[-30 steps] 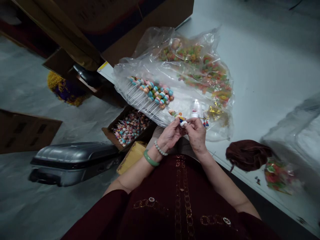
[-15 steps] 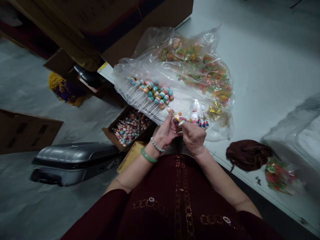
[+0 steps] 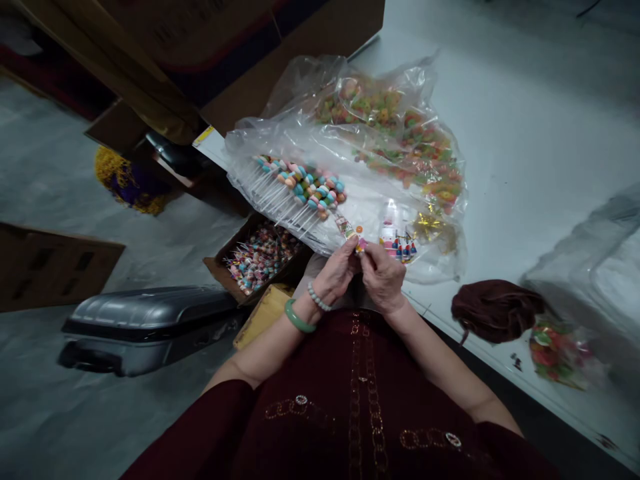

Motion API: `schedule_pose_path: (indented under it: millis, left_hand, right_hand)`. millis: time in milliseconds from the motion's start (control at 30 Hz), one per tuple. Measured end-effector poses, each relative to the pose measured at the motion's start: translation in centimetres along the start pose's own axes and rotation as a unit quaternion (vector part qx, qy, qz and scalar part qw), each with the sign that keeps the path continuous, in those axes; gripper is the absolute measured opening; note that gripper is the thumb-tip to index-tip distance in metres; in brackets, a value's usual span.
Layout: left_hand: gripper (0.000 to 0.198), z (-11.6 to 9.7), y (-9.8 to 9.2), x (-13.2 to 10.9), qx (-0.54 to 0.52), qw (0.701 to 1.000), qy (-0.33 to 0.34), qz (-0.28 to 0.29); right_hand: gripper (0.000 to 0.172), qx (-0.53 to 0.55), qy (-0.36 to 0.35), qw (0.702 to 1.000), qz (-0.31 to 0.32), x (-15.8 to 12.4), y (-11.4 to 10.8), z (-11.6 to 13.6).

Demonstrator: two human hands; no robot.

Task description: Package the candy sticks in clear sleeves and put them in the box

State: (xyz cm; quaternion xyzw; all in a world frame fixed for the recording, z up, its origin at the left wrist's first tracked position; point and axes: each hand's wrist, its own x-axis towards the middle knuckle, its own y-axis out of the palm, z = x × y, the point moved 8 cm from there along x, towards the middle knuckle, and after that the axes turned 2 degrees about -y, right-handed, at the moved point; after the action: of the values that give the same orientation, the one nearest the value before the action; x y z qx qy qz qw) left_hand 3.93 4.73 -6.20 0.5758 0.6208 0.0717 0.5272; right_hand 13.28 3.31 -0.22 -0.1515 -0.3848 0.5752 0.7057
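Note:
My left hand [image 3: 340, 270] pinches a small candy in a printed clear wrapper [image 3: 344, 225], whose top sticks out past the thumb. Close beside it, my right hand [image 3: 384, 277] has its fingers curled and pressed together at the lower end of the same wrapped candy. The fingers hide most of that end. Just beyond lies a row of candy lollipops [image 3: 313, 187] in pastel colours, their white sticks [image 3: 270, 193] pointing toward the lower left. A single orange candy ring [image 3: 359, 229] rests near my fingertips. To the right are printed wrappers [image 3: 393, 233] and gold ties [image 3: 429, 223].
A large clear plastic bag [image 3: 300, 80] of gummy rings [image 3: 415, 133] spreads over the white table [image 3: 520, 120]. Below the table edge stands a box of wrapped lollipops [image 3: 215, 270]. A grey suitcase [image 3: 150, 313] lies at left. Brown cloth [image 3: 495, 310] sits at right.
My left thumb has come down over the wrapped candy, and more of the printed wrapper shows above it. My right hand has turned slightly and shifted a little left.

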Motion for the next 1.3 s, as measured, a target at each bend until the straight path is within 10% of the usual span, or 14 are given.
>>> schedule_pose_path:
  millis: [167, 433, 600, 833, 1300]
  left_hand:
    - [0.019, 0.5, 0.4, -0.4, 0.016, 0.989, -0.11, 0.094]
    - [0.042, 0.5, 1.4, -1.4, 0.027, 0.976, -0.161, 0.145]
    - [0.041, 0.2, 1.2, -1.1, 0.075, 0.985, -0.109, 0.112]
    - [0.03, 1.2, -0.5, -0.3, 0.143, 0.982, -0.084, 0.087]
    - [0.042, -0.4, 1.1, -1.4, 0.227, 0.95, -0.082, 0.199]
  right_hand:
    - [0.024, 0.216, 0.146, 0.965, 0.039, -0.5, 0.6, -2.4]
    - [0.019, 0.142, 0.019, 0.99, -0.011, -0.6, -0.9, -1.0]
    - [0.025, 0.097, -0.05, 0.992, 0.062, -0.3, -0.2, 0.2]
    - [0.019, 0.209, 0.127, 0.968, 0.054, -0.4, 0.7, -2.2]
    - [0.022, 0.462, 0.294, 0.827, 0.128, -0.1, 1.4, -2.5]
